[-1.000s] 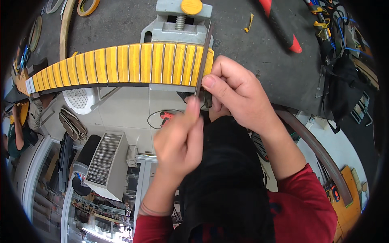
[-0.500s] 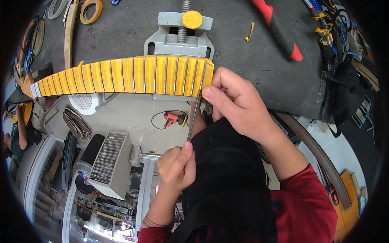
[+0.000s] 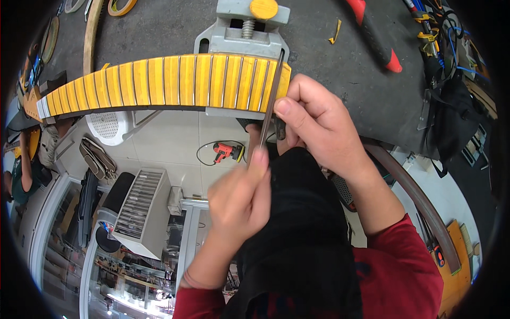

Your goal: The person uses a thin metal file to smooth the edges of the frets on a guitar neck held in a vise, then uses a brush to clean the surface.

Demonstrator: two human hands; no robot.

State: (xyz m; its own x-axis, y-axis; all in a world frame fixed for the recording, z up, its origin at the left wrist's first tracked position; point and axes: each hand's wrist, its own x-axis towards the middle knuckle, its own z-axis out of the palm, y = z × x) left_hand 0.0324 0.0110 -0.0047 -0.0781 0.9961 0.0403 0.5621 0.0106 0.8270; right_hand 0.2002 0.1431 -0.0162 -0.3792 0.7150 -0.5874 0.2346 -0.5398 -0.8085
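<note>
A guitar neck (image 3: 172, 80) lies across the bench edge, its fingerboard masked with yellow tape between bare metal frets. My left hand (image 3: 239, 199) is closed around the lower end of a slim metal file (image 3: 273, 90) and is smeared by motion. The file slants up across the last fret at the neck's wide right end. My right hand (image 3: 321, 125) is closed at that end, its thumb beside the file and its other fingers curled against the neck; their tips are partly hidden. Behind the neck stands a grey vise (image 3: 244, 40) with a yellow round knob.
On the dark bench (image 3: 324, 69) lie a red-and-black handled tool (image 3: 374, 37), a scrap of yellow tape (image 3: 335, 32) and a tape roll (image 3: 122, 5). Cables and tools crowd the right. A red power tool (image 3: 226, 151) rests on the floor below. Another person's arm (image 3: 25, 165) shows far left.
My left hand has moved up and to the right, pushing the file farther across the neck's end. My right hand stays at that end. The neck and vise sit higher in view.
</note>
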